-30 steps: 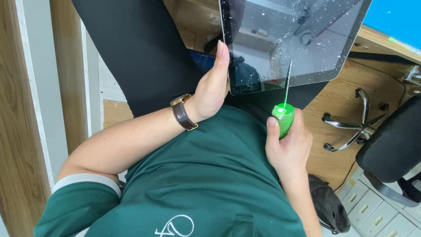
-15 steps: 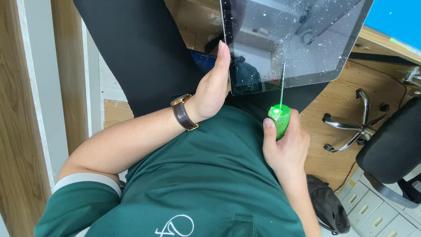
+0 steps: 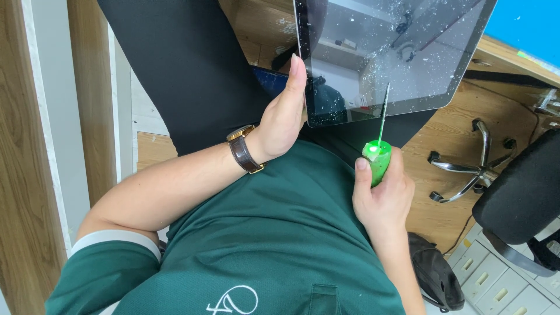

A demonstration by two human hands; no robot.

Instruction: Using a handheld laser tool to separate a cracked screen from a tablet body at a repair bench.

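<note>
My left hand (image 3: 283, 119) grips the left edge of the speckled glass panel (image 3: 391, 52), held over my lap | my right hand (image 3: 382, 195) is closed round the green-handled screwdriver (image 3: 377, 156), shaft tip against the panel's lower edge | office chair (image 3: 513, 192) to my right

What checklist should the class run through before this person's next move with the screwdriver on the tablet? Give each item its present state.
1. Left hand steadies the tablet at its left edge: ok.
2. Right hand is wrapped firmly round the green screwdriver handle: ok.
3. Thin shaft points up at the tablet's lower edge: ok.
4. Tip is seated in a screw or seam: cannot tell, too small to see.
5. Tablet rests on a firm surface: not ok, it is held over the lap.
6. Screen is clean: not ok, it is speckled with white flecks.
</note>
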